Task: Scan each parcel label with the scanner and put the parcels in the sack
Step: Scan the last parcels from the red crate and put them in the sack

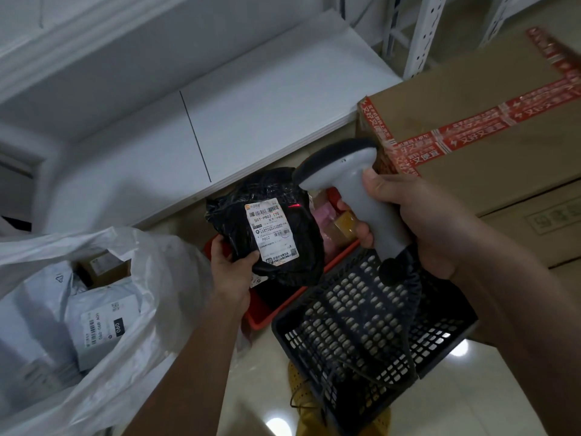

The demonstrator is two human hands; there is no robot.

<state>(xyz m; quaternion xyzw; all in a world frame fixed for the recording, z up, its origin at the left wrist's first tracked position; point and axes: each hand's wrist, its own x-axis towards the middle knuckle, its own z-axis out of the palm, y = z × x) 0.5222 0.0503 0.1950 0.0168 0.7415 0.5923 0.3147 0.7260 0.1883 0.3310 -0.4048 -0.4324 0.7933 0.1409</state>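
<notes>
The parcel (267,225) is a soft lump wrapped in shiny black plastic. It has a white label (272,234) on its front with bar codes and the words "507-P802 T70". A small red light (295,206) shines on the black wrap just beside the label's top corner.

The left hand (231,269) grips the parcel from below, with the thumb lying on the label's bottom edge. It holds the parcel up over a red bin (264,316).

The right hand (418,228) is wrapped around the handle of a gray scanner (349,177). The scanner's head points at the parcel, close to it but not touching.

A white sack (132,309) sits open to the left, with other parcels (100,328) inside. A black basket (361,335) stands under the right hand.
</notes>
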